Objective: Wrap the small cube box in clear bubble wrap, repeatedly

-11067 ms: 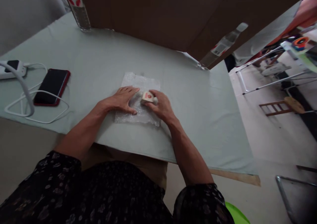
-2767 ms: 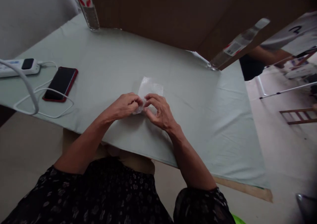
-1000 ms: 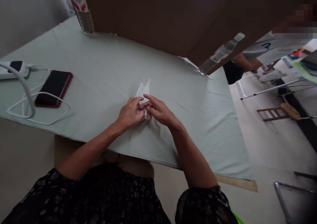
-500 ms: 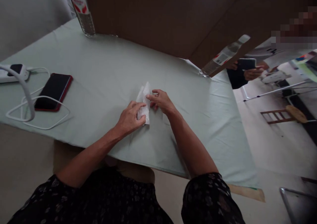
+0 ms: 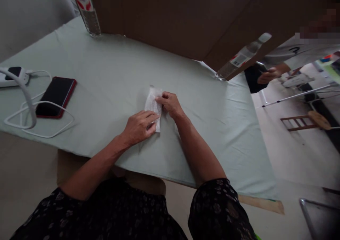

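Note:
A thin white folded sheet, which looks like a tissue (image 5: 153,97), lies on the pale green tablecloth in front of me. My left hand (image 5: 139,126) rests over its lower part, with fingers bent and the thumb close to them at its lower edge. On the upper right side, my right hand (image 5: 170,103) pinches the tissue's edge between thumb and fingers. The left fingers cover part of the sheet, so its lower left side is hidden.
A phone in a red case (image 5: 56,97), a white cable (image 5: 50,136) and a power strip (image 5: 13,77) lie at left. Two water bottles (image 5: 91,18) (image 5: 243,57) stand against a brown board (image 5: 170,24). Beyond, at right, a person's hand (image 5: 268,75) holds a dark phone.
My right hand has closed from a looser pose onto the tissue's edge. The tissue's upper part now lies flatter and wider. My left fingers have drawn nearer together.

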Demonstrator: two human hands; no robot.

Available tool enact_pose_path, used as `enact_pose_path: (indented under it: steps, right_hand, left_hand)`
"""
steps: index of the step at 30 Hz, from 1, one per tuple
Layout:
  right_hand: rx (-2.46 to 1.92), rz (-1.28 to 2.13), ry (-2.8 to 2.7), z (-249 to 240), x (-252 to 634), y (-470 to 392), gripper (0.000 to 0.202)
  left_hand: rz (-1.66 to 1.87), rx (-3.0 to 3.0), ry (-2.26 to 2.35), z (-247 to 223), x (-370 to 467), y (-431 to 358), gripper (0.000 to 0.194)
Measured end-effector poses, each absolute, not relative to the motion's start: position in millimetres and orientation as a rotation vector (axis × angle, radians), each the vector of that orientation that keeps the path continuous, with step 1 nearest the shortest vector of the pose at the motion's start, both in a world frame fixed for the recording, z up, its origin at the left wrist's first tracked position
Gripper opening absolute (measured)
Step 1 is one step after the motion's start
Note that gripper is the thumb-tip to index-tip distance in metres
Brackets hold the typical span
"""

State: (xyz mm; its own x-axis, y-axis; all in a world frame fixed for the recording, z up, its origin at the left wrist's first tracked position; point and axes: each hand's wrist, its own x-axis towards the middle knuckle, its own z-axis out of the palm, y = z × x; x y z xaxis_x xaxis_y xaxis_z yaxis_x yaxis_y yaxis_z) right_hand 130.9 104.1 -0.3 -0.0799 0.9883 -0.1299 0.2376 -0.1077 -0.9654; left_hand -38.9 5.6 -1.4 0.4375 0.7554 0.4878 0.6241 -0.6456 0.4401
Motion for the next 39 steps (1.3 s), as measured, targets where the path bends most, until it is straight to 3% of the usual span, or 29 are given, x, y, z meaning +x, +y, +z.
enact_pose_path:
  steps: [5,8,14,19,22,28,34,36,39]
  right_hand:
    - [-1.369,1.404,-1.227,-3,126,105,0.016]
    - [-1.31,1.484,-1.177,-1,124,104,0.023]
    - [-1.049,1.371,-1.307,17,119,80,0.029]
    - [-1.015,1.263,-1.378,26,120,50,0.029]
    - [-1.11,1.185,-1.43,25,126,36,0.03]
    - [-1.107,1.108,-1.604,26,136,7,0.026]
    - [-1.048,0.939,-1.827,18,142,-12,0.011]
    - [-0.998,0.831,-1.91,12,144,-13,0.007]
    - [-0.913,0.649,-2.041,1,146,-15,0.017]
  left_hand:
    - [1.049,2.392,1.191,-6,-38,8,0.028]
    - [1.036,2.337,1.203,-8,-39,9,0.028]
    - [1.017,2.281,1.239,-7,-39,7,0.027]
    - [1.031,2.148,1.596,-2,-37,-2,0.022]
    - [1.048,2.055,1.707,-3,-36,-4,0.028]
    - [1.199,2.035,1.55,-12,-39,2,0.061]
    - [1.055,2.04,1.307,-14,-46,6,0.027]
    - [1.032,2.01,1.304,-14,-47,6,0.026]
    - [0.997,2.03,1.292,-14,-48,7,0.025]
